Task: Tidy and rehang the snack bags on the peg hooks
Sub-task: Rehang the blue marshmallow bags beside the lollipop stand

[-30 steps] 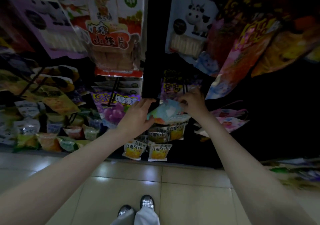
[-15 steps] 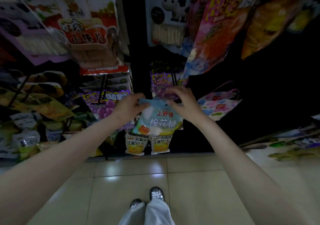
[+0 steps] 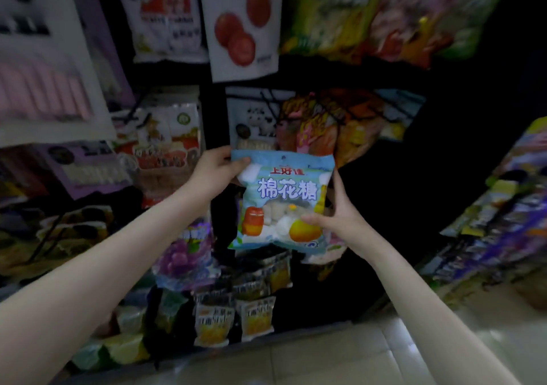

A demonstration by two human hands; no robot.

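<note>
Head view: left hand and right hand each grip the blue marshmallow bag.

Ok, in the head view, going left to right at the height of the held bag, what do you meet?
Left hand gripping the bag's top left corner → blue marshmallow bag, facing the camera → right hand holding its lower right edge → dark gap, then the blurred shelf of packets at the far right.
</note>
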